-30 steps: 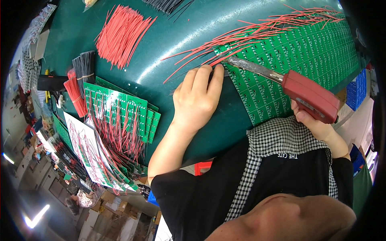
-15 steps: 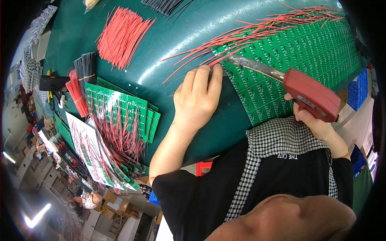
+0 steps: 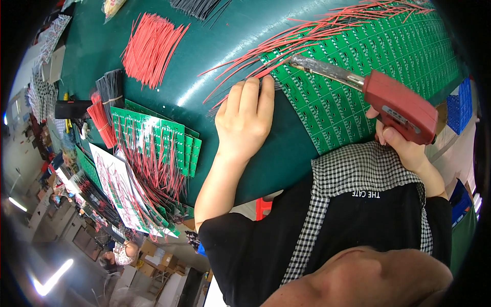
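Observation:
My right hand [image 3: 405,149] is wrapped round the handle of a red soldering gun [image 3: 401,110]. The gun's metal barrel reaches left over a sheet of green circuit boards [image 3: 327,115], its tip close to the sheet's far left corner. Beside that corner my left hand [image 3: 244,120] is closed, fingers curled down, on thin wires at the sheet's left edge. Its fingertips are partly hidden, so how many wires it grips cannot be made out. Red wires [image 3: 302,35], with some black ones among them, lie along the far edge of the sheet and stick out leftward.
Loose red wires [image 3: 153,51] and black wires [image 3: 199,7] lie on the green table mat [image 3: 204,61]. At left are tied wire bundles [image 3: 110,92] and stacked wired boards [image 3: 153,138]. A blue crate [image 3: 459,105] stands at right; another person [image 3: 123,253] is lower left.
The whole view has shifted slightly. Against the boards, the soldering gun's tip sits a little farther right and away from my left fingertips. My left hand keeps nearly the same place and grip.

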A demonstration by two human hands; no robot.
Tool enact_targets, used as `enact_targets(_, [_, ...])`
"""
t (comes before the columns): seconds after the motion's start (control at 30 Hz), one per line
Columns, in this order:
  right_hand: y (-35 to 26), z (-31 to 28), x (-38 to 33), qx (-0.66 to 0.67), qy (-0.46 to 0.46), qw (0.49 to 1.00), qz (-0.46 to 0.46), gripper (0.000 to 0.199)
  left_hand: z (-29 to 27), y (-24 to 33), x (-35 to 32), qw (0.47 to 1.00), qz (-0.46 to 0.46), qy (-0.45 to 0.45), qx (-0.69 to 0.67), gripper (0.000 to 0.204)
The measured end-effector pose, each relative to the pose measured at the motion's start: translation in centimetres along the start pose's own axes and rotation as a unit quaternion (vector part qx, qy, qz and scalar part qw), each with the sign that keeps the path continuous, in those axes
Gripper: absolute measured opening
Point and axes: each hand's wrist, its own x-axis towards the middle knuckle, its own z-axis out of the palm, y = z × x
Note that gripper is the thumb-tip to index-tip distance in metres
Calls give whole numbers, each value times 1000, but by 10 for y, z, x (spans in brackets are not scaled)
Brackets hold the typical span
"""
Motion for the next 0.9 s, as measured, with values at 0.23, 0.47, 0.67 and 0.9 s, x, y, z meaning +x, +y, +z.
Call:
enact_targets(0.23, [0, -5, -3, 9, -8, 1000, -1, 36, 1, 0, 0, 1000, 4, 5, 10, 26])
enact_targets(0.47, [4, -7, 0, 30, -8, 999, -9, 37, -2, -1, 3, 1000, 9, -1, 13, 26])
enact_targets(0.67, [4, -6, 1, 40, 5, 999, 35, 34, -2, -2, 19, 999, 49, 16, -17, 24])
enact_targets(0.9, [1, -5, 1, -30, 4, 998, 48, 30, 2, 1, 23, 997, 70, 1, -14, 23])
